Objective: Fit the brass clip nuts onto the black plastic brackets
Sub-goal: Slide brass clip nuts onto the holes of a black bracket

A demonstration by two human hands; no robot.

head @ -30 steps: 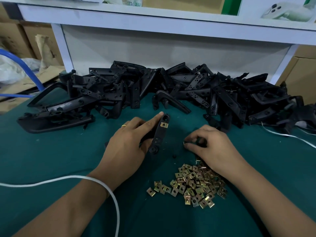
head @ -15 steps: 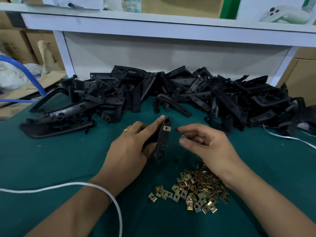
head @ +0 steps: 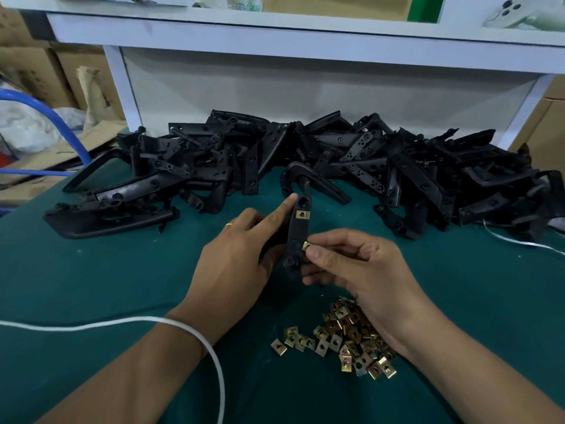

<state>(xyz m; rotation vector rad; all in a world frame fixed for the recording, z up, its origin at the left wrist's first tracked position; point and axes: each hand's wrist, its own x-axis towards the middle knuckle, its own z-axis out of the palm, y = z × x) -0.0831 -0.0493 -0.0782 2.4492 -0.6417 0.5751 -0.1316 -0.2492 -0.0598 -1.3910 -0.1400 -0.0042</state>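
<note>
My left hand (head: 241, 255) holds a black plastic bracket (head: 298, 232) upright over the green mat, index finger stretched along its left edge. One brass clip nut (head: 301, 214) sits on the bracket near its top. My right hand (head: 360, 270) pinches a second brass clip nut (head: 306, 245) between thumb and forefinger, against the bracket's right edge near its lower part. A heap of loose brass clip nuts (head: 342, 338) lies on the mat below my right wrist.
A long pile of black plastic brackets (head: 336, 160) runs across the back of the green mat (head: 91, 286). A white cord (head: 211, 356) crosses my left wrist. A white shelf frame (head: 275, 35) stands behind; cardboard boxes and a blue tube (head: 61, 123) lie left.
My right hand rose from the nut heap with a clip nut and moved left to the bracket's right edge. The left hand kept hold of the bracket.
</note>
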